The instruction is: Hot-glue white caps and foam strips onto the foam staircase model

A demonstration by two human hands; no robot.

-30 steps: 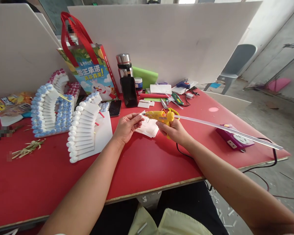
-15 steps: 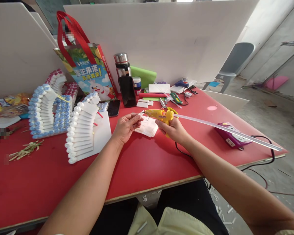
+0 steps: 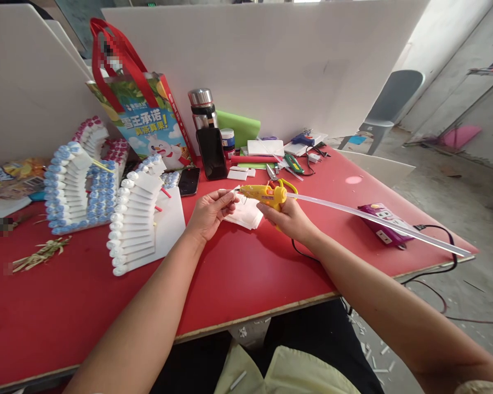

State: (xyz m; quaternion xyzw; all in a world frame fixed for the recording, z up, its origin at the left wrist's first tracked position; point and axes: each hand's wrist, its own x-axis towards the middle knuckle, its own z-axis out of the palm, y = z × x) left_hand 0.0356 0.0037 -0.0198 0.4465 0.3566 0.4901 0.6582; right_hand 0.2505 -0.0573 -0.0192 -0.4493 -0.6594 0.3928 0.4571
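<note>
My right hand [image 3: 285, 216] is wrapped round the grip of a yellow hot glue gun [image 3: 258, 192], its nozzle pointing left. A long clear glue stick [image 3: 365, 218] sticks out of the gun's back end toward the right. My left hand [image 3: 213, 212] pinches a small white piece close to the nozzle; the fingers hide most of it, so its kind is unclear. Below the gun lies a stack of white sheets [image 3: 250, 214] on the red table. Left of my left hand stands a fan-shaped row of white rolled pieces [image 3: 133, 224] on a white board [image 3: 170, 224].
Blue-tipped rolled pieces [image 3: 69, 191], a printed bag [image 3: 148, 126], a thermos [image 3: 201, 109] and a phone [image 3: 189, 180] stand or lie left and behind. Pliers [image 3: 271, 172] and a green cutter [image 3: 293, 164] lie beyond the gun. A purple power strip [image 3: 384, 225] with a black cable sits right.
The whole view has shifted slightly. Both hands keep nearly the same pose, with the glue gun's nozzle still at the left fingertips.
</note>
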